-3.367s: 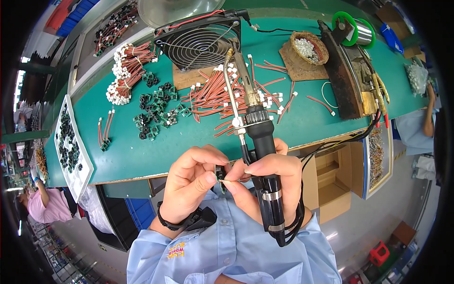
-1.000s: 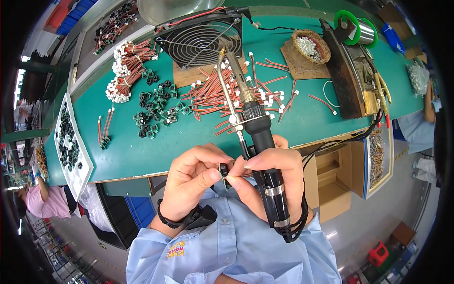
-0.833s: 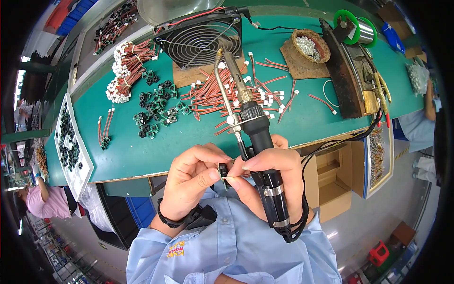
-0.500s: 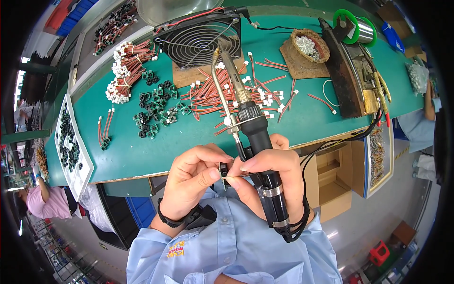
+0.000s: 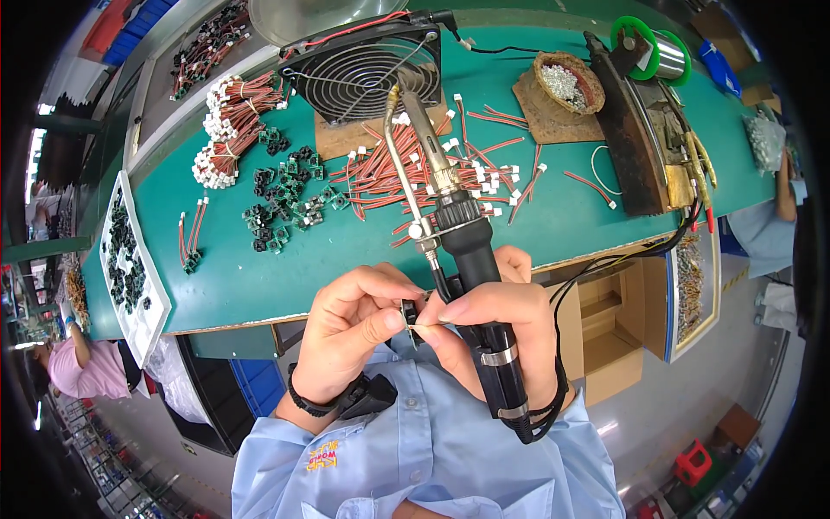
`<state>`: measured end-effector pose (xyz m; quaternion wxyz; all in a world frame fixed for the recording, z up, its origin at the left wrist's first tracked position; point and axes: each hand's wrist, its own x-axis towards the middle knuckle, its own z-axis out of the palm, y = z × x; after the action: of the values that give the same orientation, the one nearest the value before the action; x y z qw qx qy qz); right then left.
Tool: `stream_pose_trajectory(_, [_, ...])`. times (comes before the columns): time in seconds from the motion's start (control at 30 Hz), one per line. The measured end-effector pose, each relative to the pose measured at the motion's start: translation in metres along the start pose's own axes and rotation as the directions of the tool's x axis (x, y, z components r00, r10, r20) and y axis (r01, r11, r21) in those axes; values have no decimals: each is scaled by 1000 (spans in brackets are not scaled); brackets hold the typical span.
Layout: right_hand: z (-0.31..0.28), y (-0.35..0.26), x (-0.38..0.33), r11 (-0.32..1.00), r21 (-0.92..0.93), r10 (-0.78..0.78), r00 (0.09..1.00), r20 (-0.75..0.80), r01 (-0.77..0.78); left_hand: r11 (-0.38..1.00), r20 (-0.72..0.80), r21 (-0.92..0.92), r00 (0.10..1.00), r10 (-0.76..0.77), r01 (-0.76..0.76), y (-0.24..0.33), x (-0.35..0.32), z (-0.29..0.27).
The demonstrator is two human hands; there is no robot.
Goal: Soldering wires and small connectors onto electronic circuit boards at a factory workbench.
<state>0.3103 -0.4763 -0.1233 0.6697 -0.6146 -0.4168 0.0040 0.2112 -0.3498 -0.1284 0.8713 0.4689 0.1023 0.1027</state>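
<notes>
My left hand (image 5: 346, 322) pinches a small circuit board with a black part (image 5: 409, 311) between thumb and fingertips, just above the shirt front. A black soldering iron (image 5: 471, 246) with a metal feed tube lies across my right hand (image 5: 523, 320), its tip pointing up and away, in front of the fan. The right thumb and forefinger meet at the board's edge, seemingly on a thin wire end, too small to make out. Beyond the hands lie a heap of red-and-black wire leads (image 5: 389, 177) with white connectors and a cluster of small green-and-black boards (image 5: 281, 195).
A black fan (image 5: 363, 78) stands at the back. Bundled leads (image 5: 229, 130) lie left of it, beside a white tray (image 5: 156, 320) of black parts. On the right are a bowl (image 5: 592, 91) of pellets, a solder spool (image 5: 670, 59) and a dark metal stand (image 5: 627, 147). Cables trail rightward.
The soldering iron has shifted slightly, its tip a little to the left. My right fingers have moved down a touch; the left hand still grips the board in about the same place.
</notes>
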Motion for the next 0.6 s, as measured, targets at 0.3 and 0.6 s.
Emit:
stream_pose_trajectory(0.3, [-5, 2, -1, 999, -34, -14, 997, 75, 17, 1000, 12, 4, 999, -30, 30, 1, -1, -2])
stream_pose_trajectory(0.6, [0, -3, -7, 989, 105, 107, 994, -30, -103, 999, 41, -11, 998, -42, 43, -2, -1, -5])
